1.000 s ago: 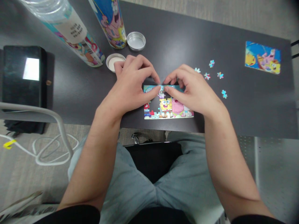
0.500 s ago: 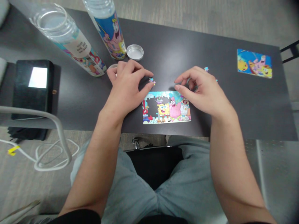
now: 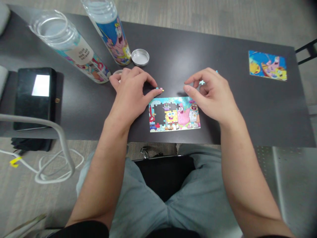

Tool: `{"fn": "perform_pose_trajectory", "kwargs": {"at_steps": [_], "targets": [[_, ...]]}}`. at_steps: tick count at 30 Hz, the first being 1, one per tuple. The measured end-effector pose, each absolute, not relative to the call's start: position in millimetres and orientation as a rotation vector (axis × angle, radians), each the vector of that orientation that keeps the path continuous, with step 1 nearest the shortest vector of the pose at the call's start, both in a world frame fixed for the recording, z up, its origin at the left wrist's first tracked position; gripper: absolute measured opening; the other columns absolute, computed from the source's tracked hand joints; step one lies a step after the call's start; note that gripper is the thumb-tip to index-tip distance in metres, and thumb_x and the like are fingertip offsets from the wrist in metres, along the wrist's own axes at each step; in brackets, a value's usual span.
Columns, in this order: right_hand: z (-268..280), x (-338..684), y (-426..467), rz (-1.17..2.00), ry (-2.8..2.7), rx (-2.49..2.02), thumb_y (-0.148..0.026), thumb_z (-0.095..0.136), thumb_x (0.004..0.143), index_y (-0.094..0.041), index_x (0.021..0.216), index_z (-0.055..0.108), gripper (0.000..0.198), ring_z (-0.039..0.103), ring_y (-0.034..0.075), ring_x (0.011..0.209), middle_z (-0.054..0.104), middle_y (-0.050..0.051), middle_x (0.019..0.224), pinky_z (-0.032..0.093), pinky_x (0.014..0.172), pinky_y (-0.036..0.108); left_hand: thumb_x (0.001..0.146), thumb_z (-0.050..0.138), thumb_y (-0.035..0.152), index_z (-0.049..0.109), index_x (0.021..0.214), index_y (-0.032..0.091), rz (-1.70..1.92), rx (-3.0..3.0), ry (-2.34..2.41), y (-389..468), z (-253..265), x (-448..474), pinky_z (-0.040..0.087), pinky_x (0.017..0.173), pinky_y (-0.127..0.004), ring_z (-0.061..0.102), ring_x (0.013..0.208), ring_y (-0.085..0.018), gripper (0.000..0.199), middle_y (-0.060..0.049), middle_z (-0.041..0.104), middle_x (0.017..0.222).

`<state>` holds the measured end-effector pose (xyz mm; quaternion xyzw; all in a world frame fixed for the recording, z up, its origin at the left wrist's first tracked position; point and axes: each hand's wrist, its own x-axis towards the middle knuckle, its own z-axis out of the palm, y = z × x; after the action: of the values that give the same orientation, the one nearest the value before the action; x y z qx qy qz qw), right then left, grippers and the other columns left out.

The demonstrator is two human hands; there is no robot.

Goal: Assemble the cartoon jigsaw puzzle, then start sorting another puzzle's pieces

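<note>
Glossy puzzle; smooth table; shiny metal lid.

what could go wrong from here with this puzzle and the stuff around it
The part-built puzzle lies close to the near table edge, so a push toward the person might tip part of it off.

The left hand is right beside the open jar; a sideways bump could topple it.

The loose piece showing between the right hand's fingers and thumb could get swept aside.
</note>
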<state>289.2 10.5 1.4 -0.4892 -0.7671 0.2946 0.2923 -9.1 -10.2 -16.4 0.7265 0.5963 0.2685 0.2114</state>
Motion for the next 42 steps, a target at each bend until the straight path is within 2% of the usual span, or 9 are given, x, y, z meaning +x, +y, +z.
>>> {"fn": "perform_pose_trajectory", "kwargs": {"at_steps": [5,13,16,19,22,26,34,37,42], "targets": [[5.5,290.6,9.8,0.702,-2.072,-1.302,-0.076,0.076,0.118,-0.035,0.12,0.081,0.042,0.068,0.036,0.106,0.067,0.009,0.104,0.057,0.093,0.052,0.11,0.084,0.055,0.077,0.108,0.034,0.809,2.059,1.608,-11.4,-17.4,-7.8,0.029,0.127,-0.078,0.063,0.123,-0.041,0.023,-0.004,0.082,0.119],[-0.9,291.2,5.6,0.585,-2.178,-1.188,-0.08,0.073,0.119,-0.033,0.125,0.086,0.049,0.062,0.043,0.13,0.067,0.016,0.125,0.048,0.123,0.067,0.11,0.086,0.046,0.081,0.109,0.036,0.816,2.099,1.576,-12.8,-17.0,-9.6,0.041,0.126,-0.079,0.072,0.115,-0.04,0.01,-0.003,0.087,0.111],[-6.6,288.8,6.1,0.538,-2.122,-1.142,-0.089,0.069,0.117,-0.03,0.13,0.087,0.062,0.065,0.04,0.122,0.066,0.015,0.125,0.055,0.119,0.065,0.113,0.081,0.041,0.083,0.113,0.035,0.824,2.103,1.596,-14.9,-13.9,-8.8,0.042,0.126,-0.076,0.074,0.114,-0.039,0.006,-0.005,0.087,0.114],[-8.4,287.2,6.3,0.535,-2.045,-1.117,-0.091,0.068,0.117,-0.026,0.141,0.083,0.071,0.067,0.033,0.104,0.068,0.015,0.128,0.061,0.106,0.06,0.119,0.072,0.036,0.087,0.119,0.037,0.814,2.118,1.632,-17.5,-10.1,-9.4,0.042,0.126,-0.074,0.075,0.124,-0.041,0.015,-0.008,0.086,0.122],[-8.5,286.1,4.8,0.549,-2.061,-1.083,-0.085,0.069,0.119,-0.027,0.145,0.081,0.065,0.068,0.031,0.099,0.072,0.015,0.129,0.062,0.101,0.058,0.119,0.072,0.031,0.09,0.122,0.039,0.774,2.164,1.648,-18.7,-9.2,-12.0,0.041,0.128,-0.076,0.073,0.136,-0.045,0.02,-0.009,0.084,0.131],[-9.4,286.1,2.5,0.547,-2.055,-1.092,-0.083,0.074,0.119,-0.031,0.138,0.082,0.056,0.068,0.031,0.099,0.073,0.013,0.123,0.062,0.092,0.054,0.115,0.08,0.029,0.092,0.123,0.039,0.741,2.181,1.664,-18.2,-12.3,-14.6,0.039,0.13,-0.078,0.073,0.139,-0.047,0.019,-0.01,0.083,0.137],[-9.5,292.6,10.0,0.684,-2.071,-1.112,-0.086,0.086,0.109,-0.036,0.134,0.082,0.056,0.073,0.042,0.12,0.074,0.017,0.13,0.063,0.098,0.058,0.113,0.085,0.035,0.088,0.115,0.034,0.783,2.16,1.673,-15.7,-15.8,-16.3,0.042,0.129,-0.076,0.075,0.135,-0.047,0.003,-0.01,0.084,0.129],[-10.1,294.0,11.6,0.634,-2.132,-1.129,-0.086,0.08,0.112,-0.036,0.136,0.081,0.055,0.071,0.045,0.128,0.073,0.017,0.128,0.061,0.104,0.061,0.117,0.08,0.035,0.088,0.12,0.036,0.8,2.156,1.647,-15.4,-15.1,-19.4,0.043,0.129,-0.075,0.075,0.136,-0.045,0.009,-0.01,0.084,0.13],[-11.7,292.3,7.0,0.482,-2.219,-1.174,-0.079,0.069,0.12,-0.035,0.134,0.084,0.049,0.065,0.047,0.132,0.07,0.017,0.129,0.056,0.118,0.072,0.113,0.086,0.033,0.09,0.134,0.038,0.712,2.174,1.656,-16.9,-11.9,-18.4,0.042,0.131,-0.076,0.073,0.143,-0.046,0.022,-0.01,0.082,0.141]]}}
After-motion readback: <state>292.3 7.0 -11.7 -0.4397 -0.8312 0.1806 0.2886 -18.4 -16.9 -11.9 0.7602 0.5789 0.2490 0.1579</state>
